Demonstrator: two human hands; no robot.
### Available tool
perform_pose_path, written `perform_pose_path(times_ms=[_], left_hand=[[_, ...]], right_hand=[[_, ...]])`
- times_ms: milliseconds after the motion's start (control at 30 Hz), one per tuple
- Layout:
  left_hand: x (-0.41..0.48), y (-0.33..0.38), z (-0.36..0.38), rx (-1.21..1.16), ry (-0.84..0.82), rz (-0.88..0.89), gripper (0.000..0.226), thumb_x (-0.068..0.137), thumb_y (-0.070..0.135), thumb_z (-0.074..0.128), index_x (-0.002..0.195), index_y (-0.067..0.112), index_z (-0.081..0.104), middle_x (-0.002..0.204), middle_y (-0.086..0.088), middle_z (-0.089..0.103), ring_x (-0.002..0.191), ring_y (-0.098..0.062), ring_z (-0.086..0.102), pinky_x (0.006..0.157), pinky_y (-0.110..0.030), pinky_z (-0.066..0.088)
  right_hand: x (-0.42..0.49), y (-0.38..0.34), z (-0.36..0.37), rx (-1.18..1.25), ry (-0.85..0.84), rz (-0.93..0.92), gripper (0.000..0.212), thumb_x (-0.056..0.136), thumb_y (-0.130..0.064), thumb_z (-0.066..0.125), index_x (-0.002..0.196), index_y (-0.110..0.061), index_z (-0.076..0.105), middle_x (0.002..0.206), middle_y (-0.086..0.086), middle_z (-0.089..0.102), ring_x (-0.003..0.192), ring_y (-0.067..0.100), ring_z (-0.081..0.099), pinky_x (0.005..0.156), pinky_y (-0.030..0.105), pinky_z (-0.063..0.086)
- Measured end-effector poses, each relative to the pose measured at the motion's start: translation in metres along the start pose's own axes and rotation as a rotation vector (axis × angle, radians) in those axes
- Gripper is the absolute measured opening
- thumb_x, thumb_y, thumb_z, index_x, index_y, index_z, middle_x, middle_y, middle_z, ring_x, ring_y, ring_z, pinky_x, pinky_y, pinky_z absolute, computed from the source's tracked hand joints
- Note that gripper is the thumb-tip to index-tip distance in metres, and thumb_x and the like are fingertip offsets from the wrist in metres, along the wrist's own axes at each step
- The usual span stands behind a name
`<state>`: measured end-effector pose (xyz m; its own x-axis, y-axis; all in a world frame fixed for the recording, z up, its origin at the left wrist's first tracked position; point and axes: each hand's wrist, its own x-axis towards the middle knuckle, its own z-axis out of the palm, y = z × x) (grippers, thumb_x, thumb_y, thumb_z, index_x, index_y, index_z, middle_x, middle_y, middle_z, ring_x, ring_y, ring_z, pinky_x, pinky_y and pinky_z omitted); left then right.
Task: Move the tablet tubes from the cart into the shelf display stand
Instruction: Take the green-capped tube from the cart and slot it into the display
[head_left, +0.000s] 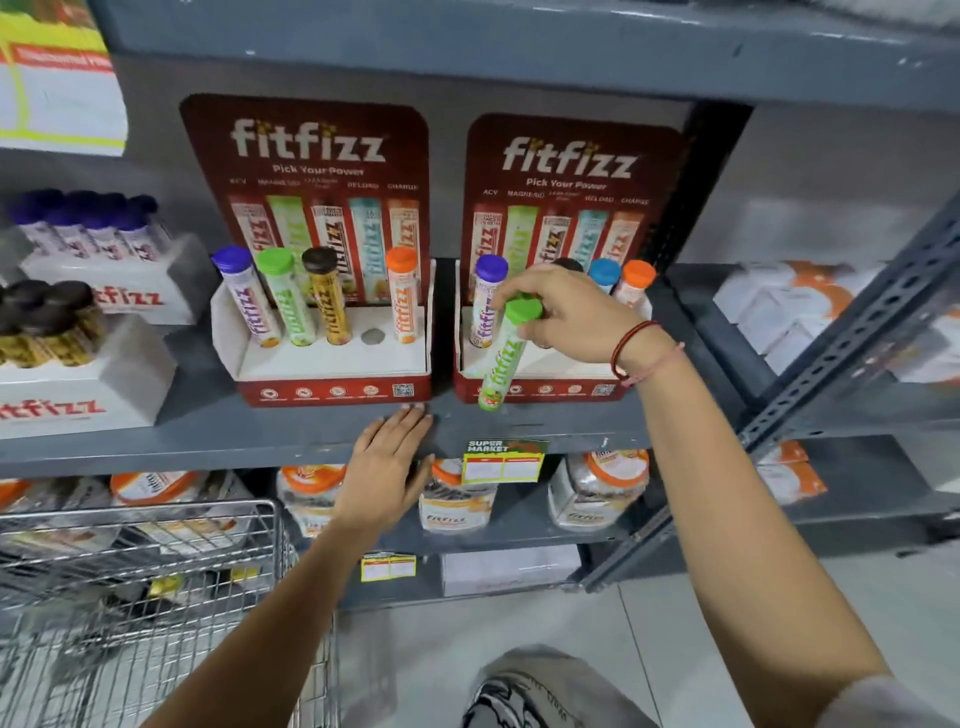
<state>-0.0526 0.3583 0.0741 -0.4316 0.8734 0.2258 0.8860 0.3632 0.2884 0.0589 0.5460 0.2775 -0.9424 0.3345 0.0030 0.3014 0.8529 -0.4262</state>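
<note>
The right hand (569, 317) pinches the green tube (501, 358) by its cap, tilted over the right stand (540, 387); it may miss its hole and topple the purple tube (485, 304). The left hand (387, 467) lies flat and empty on the shelf (208, 436).

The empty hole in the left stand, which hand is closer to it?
Left. The left hand lies flat on the shelf edge just below the empty hole; the right hand is off to its right, holding the green tube at the other stand.
</note>
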Motion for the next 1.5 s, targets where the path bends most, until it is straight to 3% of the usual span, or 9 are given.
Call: perform_pose_path(times_ms=[100,200,300,467,567,700,900,1133,1500], left_hand=[[0.000,0.000,0.002,0.003,0.006,-0.010,0.049,0.088,0.033,0.042,0.131,0.009,0.047,0.136,-0.013,0.052,0.128,-0.028,0.045,0.107,-0.049,0.031],[0.000,-0.001,0.003,0.016,0.000,-0.009,0.054,0.088,0.038,0.032,0.131,0.008,0.047,0.136,-0.013,0.052,0.128,-0.028,0.045,0.107,-0.048,0.030],[-0.001,-0.002,0.005,0.021,-0.001,-0.010,0.056,0.087,0.039,0.030,0.132,0.009,0.046,0.137,-0.012,0.051,0.129,-0.027,0.043,0.108,-0.047,0.028],[-0.001,-0.003,0.008,0.018,0.022,-0.009,0.049,0.091,0.033,0.041,0.135,0.010,0.043,0.141,-0.011,0.047,0.133,-0.025,0.038,0.111,-0.045,0.024],[-0.001,-0.003,0.010,0.009,0.020,-0.013,0.049,0.092,0.027,0.052,0.137,0.012,0.039,0.144,-0.010,0.043,0.135,-0.024,0.035,0.112,-0.046,0.023],[-0.002,-0.001,0.006,0.023,0.004,-0.010,0.053,0.088,0.033,0.044,0.135,0.010,0.041,0.142,-0.011,0.045,0.134,-0.026,0.037,0.110,-0.047,0.025],[-0.002,0.000,0.004,0.025,-0.003,-0.003,0.060,0.087,0.042,0.028,0.135,0.009,0.042,0.141,-0.012,0.046,0.133,-0.027,0.038,0.110,-0.048,0.026],[-0.003,0.000,0.005,0.027,-0.017,-0.020,0.059,0.088,0.043,0.029,0.136,0.010,0.041,0.142,-0.011,0.045,0.134,-0.026,0.037,0.110,-0.047,0.025],[-0.003,0.001,0.001,0.026,-0.007,0.015,0.055,0.089,0.038,0.038,0.135,0.008,0.041,0.143,-0.012,0.044,0.134,-0.027,0.036,0.110,-0.046,0.025]], right_hand=[[0.000,0.004,-0.007,0.014,0.019,-0.001,0.034,0.079,0.005,0.057,0.106,-0.015,0.063,0.115,0.006,0.053,0.093,0.014,0.049,0.087,0.033,0.046],[0.002,0.008,-0.007,-0.008,0.128,-0.007,0.014,0.080,-0.014,0.067,0.094,-0.016,0.066,0.098,-0.003,0.055,0.081,0.010,0.051,0.069,0.019,0.040],[0.007,0.014,-0.008,-0.063,0.177,-0.011,0.011,0.083,-0.020,0.066,0.093,-0.015,0.066,0.099,-0.003,0.061,0.096,0.011,0.049,0.084,0.022,0.030],[0.018,0.019,-0.022,-0.118,0.231,-0.009,0.025,0.086,-0.019,0.063,0.110,-0.011,0.061,0.116,0.004,0.062,0.112,0.019,0.054,0.090,0.024,0.036],[0.030,0.022,-0.031,-0.188,0.216,-0.010,0.033,0.089,-0.019,0.060,0.119,-0.010,0.056,0.128,0.010,0.057,0.122,0.025,0.048,0.101,0.031,0.035],[0.045,0.029,-0.033,-0.209,0.161,0.027,0.036,0.090,-0.020,0.058,0.125,-0.014,0.052,0.137,0.012,0.047,0.130,0.029,0.035,0.108,0.037,0.029],[0.057,0.036,-0.030,-0.216,0.090,0.055,0.036,0.091,-0.020,0.056,0.126,-0.017,0.050,0.139,0.012,0.043,0.130,0.029,0.035,0.107,0.039,0.031],[0.059,0.036,-0.021,-0.239,0.002,0.021,0.038,0.086,-0.017,0.062,0.122,-0.024,0.052,0.132,0.011,0.047,0.123,0.028,0.041,0.101,0.041,0.036],[0.053,0.041,-0.015,-0.297,0.093,-0.001,0.041,0.086,-0.017,0.061,0.126,-0.016,0.050,0.132,0.013,0.052,0.124,0.029,0.043,0.102,0.042,0.038]])
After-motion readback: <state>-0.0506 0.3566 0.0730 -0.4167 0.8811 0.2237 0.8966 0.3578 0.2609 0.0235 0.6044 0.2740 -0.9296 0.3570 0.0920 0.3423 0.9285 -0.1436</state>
